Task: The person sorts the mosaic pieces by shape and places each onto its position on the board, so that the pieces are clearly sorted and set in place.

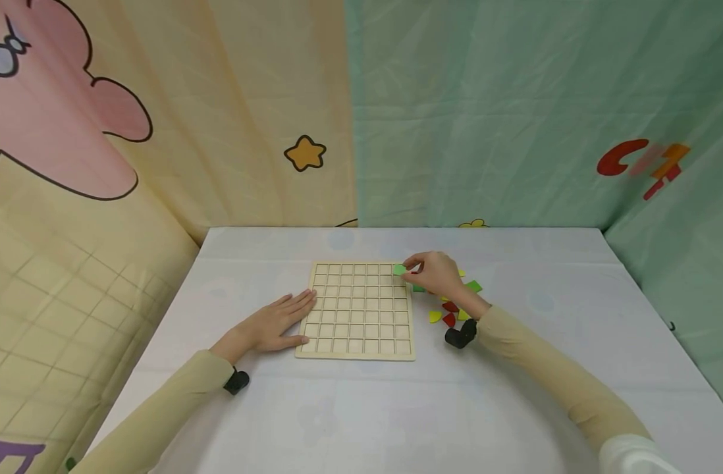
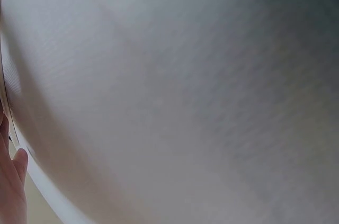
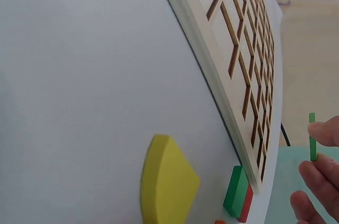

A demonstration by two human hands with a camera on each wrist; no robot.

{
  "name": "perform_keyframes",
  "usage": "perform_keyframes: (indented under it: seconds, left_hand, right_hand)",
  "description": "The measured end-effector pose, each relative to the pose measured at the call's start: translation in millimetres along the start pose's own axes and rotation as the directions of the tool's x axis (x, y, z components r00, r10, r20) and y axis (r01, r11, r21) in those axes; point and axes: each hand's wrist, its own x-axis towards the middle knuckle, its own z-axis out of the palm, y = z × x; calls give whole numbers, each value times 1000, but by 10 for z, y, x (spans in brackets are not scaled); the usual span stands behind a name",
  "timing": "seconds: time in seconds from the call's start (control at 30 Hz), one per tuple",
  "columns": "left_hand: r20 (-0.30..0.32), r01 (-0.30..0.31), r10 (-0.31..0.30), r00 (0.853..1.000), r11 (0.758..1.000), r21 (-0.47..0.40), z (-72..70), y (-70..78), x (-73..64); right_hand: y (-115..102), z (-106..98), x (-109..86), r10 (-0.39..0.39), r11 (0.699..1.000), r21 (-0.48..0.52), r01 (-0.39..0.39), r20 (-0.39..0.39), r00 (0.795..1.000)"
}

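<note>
A square wooden grid board point(image 1: 361, 356) lies on the white table, its square cells bare. My left hand point(image 1: 275, 324) lies flat with fingers straight, the fingertips on the board's left edge; in the left wrist view only part of that hand point(image 2: 11, 187) shows. Over the board's far right corner, my right hand point(image 1: 437, 273) pinches a thin light green piece point(image 1: 400, 270) between thumb and fingers. The right wrist view shows this green piece point(image 3: 312, 136) edge-on, held above the board's surface.
Several loose pieces lie right of the board, among them a yellow piece point(image 1: 435, 316), a red piece point(image 1: 450, 307) and a green piece point(image 1: 473, 286). Some sit partly under my right hand. A patterned curtain point(image 1: 474, 118) hangs behind the table point(image 1: 361, 415).
</note>
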Motion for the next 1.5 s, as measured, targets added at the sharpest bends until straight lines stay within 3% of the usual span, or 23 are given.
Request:
perform_keyframes:
  seconds: [1.03,1.5]
  left_hand:
    - [28,11,-12,1000,999,30,-38,18,3]
    - [36,27,-28,999,999,22,-7,21,15]
  right_hand:
    - [-525,406,446,-2,1000,-9,3,67,998]
    - [-664,576,576,-6,999,45,1,94,996]
